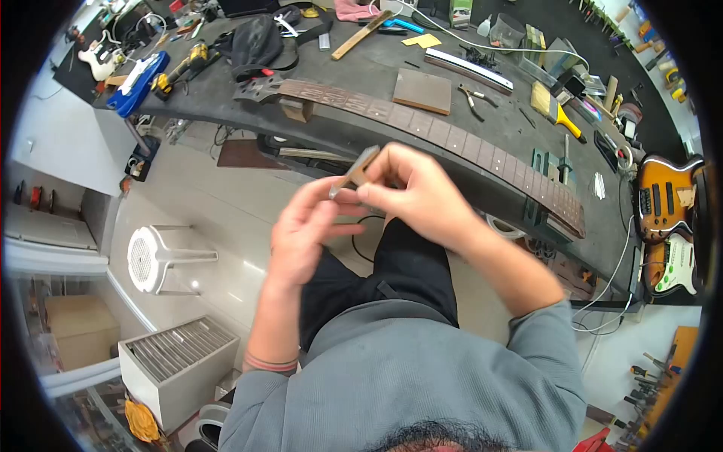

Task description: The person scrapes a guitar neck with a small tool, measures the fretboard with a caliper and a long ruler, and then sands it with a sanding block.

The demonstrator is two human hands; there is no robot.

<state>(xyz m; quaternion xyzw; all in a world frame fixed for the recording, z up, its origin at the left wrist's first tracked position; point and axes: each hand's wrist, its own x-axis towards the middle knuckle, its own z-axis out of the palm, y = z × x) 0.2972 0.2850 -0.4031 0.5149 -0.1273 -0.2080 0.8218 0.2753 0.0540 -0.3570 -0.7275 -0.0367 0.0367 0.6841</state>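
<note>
In front of my body, a small flat piece (pixel 362 164), brownish with a grey edge, is held up between both hands. My right hand (pixel 413 181) grips it, thumb and fingers closed. My left hand (pixel 301 226) pinches at its lower end with thumb and forefinger, the other fingers loosely spread. Something small and shiny shows at those left fingertips, too small to name. Beyond the hands, a guitar neck (pixel 444 134) with a dark fretted fingerboard lies along the bench edge, its headstock at left. A wooden block (pixel 297 111) sits beneath it near the headstock.
On the dark workbench (pixel 339 75) are a flat square block (pixel 422 92), pliers (pixel 476 102), a yellow-handled brush (pixel 557 113), a backpack (pixel 260 45) and a cordless drill (pixel 179 69). Guitar bodies (pixel 666 200) stand at right. A white stool (pixel 154 258) is on the floor at left.
</note>
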